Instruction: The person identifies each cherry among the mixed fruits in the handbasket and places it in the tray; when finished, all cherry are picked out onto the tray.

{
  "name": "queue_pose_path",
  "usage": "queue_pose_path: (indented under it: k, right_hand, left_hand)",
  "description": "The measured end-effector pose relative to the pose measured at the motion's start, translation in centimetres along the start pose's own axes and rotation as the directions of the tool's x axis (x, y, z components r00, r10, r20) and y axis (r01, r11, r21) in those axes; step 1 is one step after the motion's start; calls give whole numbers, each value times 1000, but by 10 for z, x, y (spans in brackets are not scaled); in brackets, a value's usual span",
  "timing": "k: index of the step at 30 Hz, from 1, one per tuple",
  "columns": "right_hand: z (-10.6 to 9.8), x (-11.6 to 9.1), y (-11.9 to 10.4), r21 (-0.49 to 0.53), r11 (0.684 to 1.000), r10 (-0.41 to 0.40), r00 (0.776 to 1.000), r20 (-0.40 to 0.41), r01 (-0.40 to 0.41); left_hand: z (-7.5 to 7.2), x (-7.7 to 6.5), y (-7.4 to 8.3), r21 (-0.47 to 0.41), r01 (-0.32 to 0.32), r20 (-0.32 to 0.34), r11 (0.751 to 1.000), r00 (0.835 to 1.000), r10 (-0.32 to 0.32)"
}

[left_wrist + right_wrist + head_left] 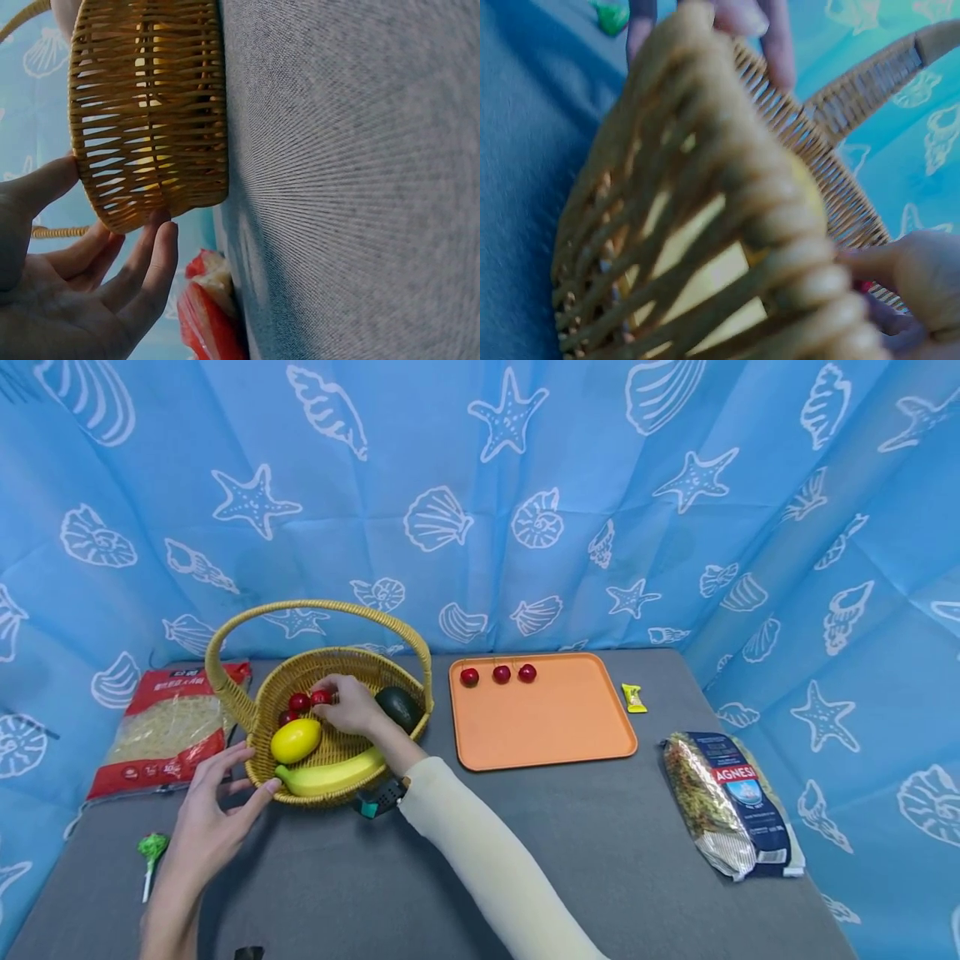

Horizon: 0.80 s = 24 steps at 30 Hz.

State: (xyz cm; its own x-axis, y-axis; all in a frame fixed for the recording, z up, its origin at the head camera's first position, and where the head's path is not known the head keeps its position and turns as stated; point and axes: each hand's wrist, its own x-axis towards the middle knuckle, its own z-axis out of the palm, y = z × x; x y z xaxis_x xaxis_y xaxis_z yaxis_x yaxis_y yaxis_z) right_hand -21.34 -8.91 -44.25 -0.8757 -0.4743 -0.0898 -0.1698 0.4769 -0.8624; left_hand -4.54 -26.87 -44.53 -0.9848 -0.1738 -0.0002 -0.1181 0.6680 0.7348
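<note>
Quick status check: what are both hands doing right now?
Right hand in basket, pinching a red cherry. Left hand open, fingertips on basket's near wall. Lemon, banana, avocado crowd the cherries. Three cherries already on orange tray.

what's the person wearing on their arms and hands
The right arm is covered by a long, smooth cream sleeve down to the wrist. At that wrist sits a small black device with a teal edge. The right hand and left hand are bare, with no gloves or rings visible. The left forearm shows no sleeve.
</note>
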Motion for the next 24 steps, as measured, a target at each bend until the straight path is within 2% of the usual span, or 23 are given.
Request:
queue_pose_path:
  k: [4,8,14,19,24]
  right_hand:
    - [-7,-12,-4,68,995,-72,997,9,71]
    - [-24,-32,-12,124,983,-140,989,54,133]
    - [-59,-75,-14,189,949,-273,957,98,252]
    - [-83,-118,-3,239,907,-369,928,59,345]
    - [-101,-154,23,199,884,-425,904,-32,423]
  left_hand:
    - [-1,0,-1,1,-3,2,1000,1000,3]
    - [-1,1,-1,-7,-5,11,1000,1000,5]
    - [-1,2,-1,4,5,13,1000,1000,-5]
    - [-1,0,-1,6,0,-7,1000,1000,0]
    - [0,0,0,1,-1,-8,1000,1000,1]
